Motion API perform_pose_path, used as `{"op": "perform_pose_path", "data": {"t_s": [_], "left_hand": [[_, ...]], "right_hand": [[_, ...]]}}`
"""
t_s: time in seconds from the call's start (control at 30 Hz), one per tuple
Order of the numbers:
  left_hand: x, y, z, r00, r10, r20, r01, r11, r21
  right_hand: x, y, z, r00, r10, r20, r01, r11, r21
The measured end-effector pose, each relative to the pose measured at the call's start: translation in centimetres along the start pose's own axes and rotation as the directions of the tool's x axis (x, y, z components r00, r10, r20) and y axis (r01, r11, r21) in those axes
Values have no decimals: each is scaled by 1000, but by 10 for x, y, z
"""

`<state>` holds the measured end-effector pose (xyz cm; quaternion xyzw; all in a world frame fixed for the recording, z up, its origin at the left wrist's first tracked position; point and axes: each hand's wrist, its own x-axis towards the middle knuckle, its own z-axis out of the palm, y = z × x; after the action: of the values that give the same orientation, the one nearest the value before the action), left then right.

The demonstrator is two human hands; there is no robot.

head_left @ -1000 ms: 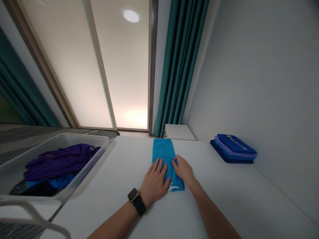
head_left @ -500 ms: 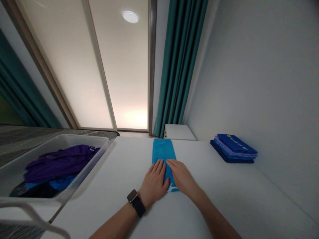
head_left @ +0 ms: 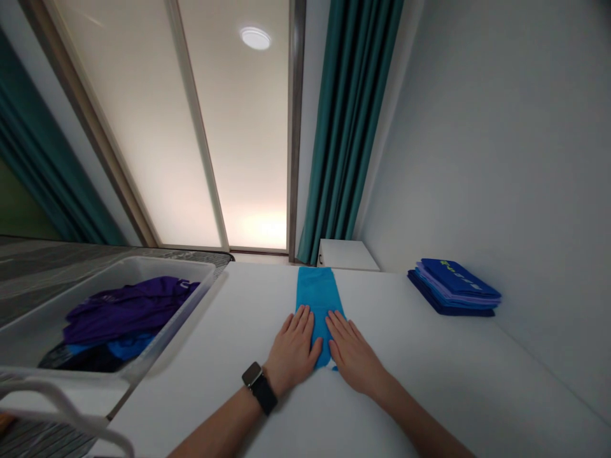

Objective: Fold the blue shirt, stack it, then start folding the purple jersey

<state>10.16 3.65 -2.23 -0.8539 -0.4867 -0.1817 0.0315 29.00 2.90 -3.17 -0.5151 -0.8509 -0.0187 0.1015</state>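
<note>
A light blue garment [head_left: 316, 294], folded into a long narrow strip, lies on the white table [head_left: 429, 375] and runs away from me. My left hand [head_left: 293, 350], with a dark watch on its wrist, lies flat on the strip's near end, fingers stretched out. My right hand [head_left: 351, 352] lies flat beside it on the same near end, fingers also stretched out. Both palms press down on the cloth and hide its near edge.
A clear plastic bin [head_left: 167, 331] with purple, blue and dark clothes stands at the left. A stack of folded blue and purple garments [head_left: 453, 286] sits at the right by the wall. A small white cabinet [head_left: 346, 254] and teal curtains stand beyond the table.
My right hand has flattened and slid onto the near end of the strip next to my left hand. The white mark on the cloth's near corner is now covered.
</note>
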Motion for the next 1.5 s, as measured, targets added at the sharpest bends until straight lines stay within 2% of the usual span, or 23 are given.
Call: {"op": "perform_pose_path", "data": {"t_s": [0.17, 0.27, 0.37, 0.43, 0.5, 0.57, 0.63, 0.73, 0.83, 0.97, 1.17, 1.33, 1.5], "left_hand": [[0, 2, 1, 1000, 15, -20, -15, 1000, 9], [0, -1, 1, 999, 34, -14, -34, 999, 10], [0, -11, -10, 990, 139, 17, -139, 990, -4], [-3, -20, -23, 957, 288, 25, -287, 958, -22], [-7, -28, -38, 890, 455, 32, -453, 890, -43], [-11, -32, -50, 823, 567, 27, -565, 823, -59], [-14, -33, -57, 783, 621, 28, -619, 783, -54], [-15, -30, -59, 757, 652, 40, -652, 758, -15], [-14, -26, -56, 769, 639, 31, -639, 769, 6], [-15, -20, -53, 805, 589, 73, -592, 806, 18], [-9, -15, -62, 817, 563, 125, -566, 824, -13], [1, -10, -66, 800, 590, 112, -586, 807, -74], [-1, -2, -51, 859, 498, 115, -488, 866, -108]], "right_hand": [[0, 0, 0, 1000, -2, -23, 2, 1000, 13], [1, 0, -1, 1000, 1, 4, -1, 999, 34], [-1, 5, -4, 999, -20, 32, 18, 997, 75], [-7, 9, -9, 997, -69, 21, 66, 993, 98], [-16, 11, -16, 988, -152, -24, 154, 983, 101], [-26, 11, -24, 960, -264, -93, 272, 958, 91], [-34, 9, -32, 925, -347, -154, 362, 929, 75], [-38, 7, -38, 896, -394, -203, 405, 914, 11], [-36, 8, -35, 877, -428, -217, 427, 903, -53], [-37, 12, -31, 864, -436, -251, 440, 897, -43], [-39, 8, -37, 944, -300, -138, 310, 949, 62], [-36, 7, -40, 937, -310, -162, 317, 948, 24], [-35, 4, -42, 964, -230, -133, 235, 972, 21]]}}
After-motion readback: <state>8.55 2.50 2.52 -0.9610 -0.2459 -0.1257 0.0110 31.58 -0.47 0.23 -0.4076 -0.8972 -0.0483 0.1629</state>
